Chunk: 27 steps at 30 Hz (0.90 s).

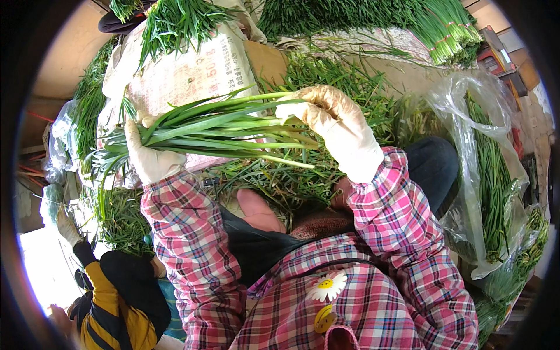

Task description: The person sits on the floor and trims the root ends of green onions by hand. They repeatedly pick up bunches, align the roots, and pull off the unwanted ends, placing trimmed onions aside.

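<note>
A loose bunch of green garlic chives lies sideways in front of me, leaf tips to the left and pale stem ends to the right. My left hand, in a whitish glove, is wrapped round the leafy part. At the stem ends my right hand, in a soiled white glove, has its fingers bent and pinched on a few stems; the fingertips are partly hidden. Several lower stems stick out free below the right hand. Underneath is a white woven sack with a heap of chives on its far end.
Loose leaves and trimmings cover the floor below my hands. Tied chive bundles line the back right. A clear plastic bag of chives stands at right. Another person in a yellow and black top sits at lower left.
</note>
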Each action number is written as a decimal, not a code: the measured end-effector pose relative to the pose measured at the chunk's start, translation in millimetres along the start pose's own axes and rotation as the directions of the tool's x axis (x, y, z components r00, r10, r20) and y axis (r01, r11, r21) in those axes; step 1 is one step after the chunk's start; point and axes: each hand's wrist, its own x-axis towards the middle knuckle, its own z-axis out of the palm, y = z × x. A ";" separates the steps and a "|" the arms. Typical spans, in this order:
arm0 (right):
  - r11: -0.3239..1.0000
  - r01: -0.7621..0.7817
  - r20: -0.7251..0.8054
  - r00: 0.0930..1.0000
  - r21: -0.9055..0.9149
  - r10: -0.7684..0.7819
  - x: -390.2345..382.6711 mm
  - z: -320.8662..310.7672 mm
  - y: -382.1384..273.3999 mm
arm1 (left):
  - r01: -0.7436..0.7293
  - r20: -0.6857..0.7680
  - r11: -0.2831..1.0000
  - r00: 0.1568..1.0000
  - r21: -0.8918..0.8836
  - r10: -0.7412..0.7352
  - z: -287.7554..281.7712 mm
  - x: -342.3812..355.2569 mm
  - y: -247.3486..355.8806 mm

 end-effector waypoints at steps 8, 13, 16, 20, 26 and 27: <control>0.991 0.128 -0.173 0.976 -0.042 -0.134 -20.5 -55.4 9.2 | -0.027 0.055 0.990 0.998 -0.141 0.035 -33.4 13.8 30.7; 0.829 -0.307 -0.471 0.880 -0.467 0.060 -26.1 -102.7 6.3 | -0.309 -0.092 0.933 0.951 -0.183 0.296 -34.2 -0.9 46.3; 0.176 -0.302 -0.259 0.938 -0.937 0.229 -33.0 -102.4 10.9 | -0.062 0.266 0.874 0.940 -0.483 0.213 -31.9 -10.7 54.3; 0.437 0.260 0.251 0.965 -0.861 -0.079 -23.4 -67.8 10.3 | -0.047 0.440 0.941 0.875 -0.335 0.200 -21.6 -10.3 47.1; 0.563 0.410 0.360 0.910 -0.717 -0.205 2.9 0.7 13.3 | 0.030 0.509 0.964 0.853 -0.263 0.112 11.2 -13.9 28.5; 0.618 0.371 0.351 0.923 -0.693 -0.160 1.3 6.4 16.3 | 0.026 0.496 0.966 0.862 -0.256 0.108 15.2 -16.6 27.4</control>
